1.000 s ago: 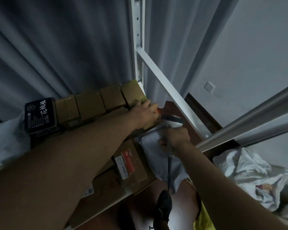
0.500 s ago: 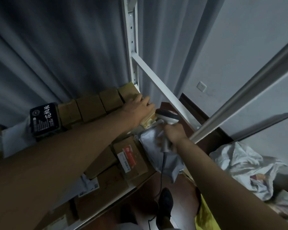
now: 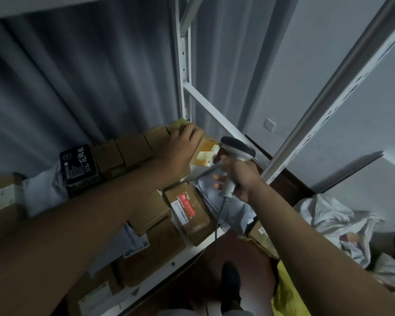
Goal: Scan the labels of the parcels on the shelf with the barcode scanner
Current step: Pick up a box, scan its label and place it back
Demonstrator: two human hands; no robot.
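My left hand [image 3: 180, 149] grips a yellowish cardboard parcel [image 3: 205, 151] at the shelf's far right corner and tips it so its white label faces right. My right hand [image 3: 242, 176] is closed around the handle of a grey barcode scanner [image 3: 236, 149], whose head sits just right of that label. The scanner's cable [image 3: 217, 226] hangs down toward the floor. A brown parcel with a red and white label [image 3: 187, 208] lies below my hands, beside a grey poly mailer [image 3: 214, 192].
A row of brown boxes [image 3: 132, 149] and a black box with white lettering [image 3: 80, 163] line the shelf's back. More boxes fill the front, up to the white shelf edge [image 3: 169, 270]. White uprights [image 3: 184, 65] frame the shelf. Crumpled white bags [image 3: 333, 222] lie at right.
My left hand has tilted the corner parcel up, exposing its label. The scanner has lifted and come closer to that label. The view has shifted, showing more of the shelf.
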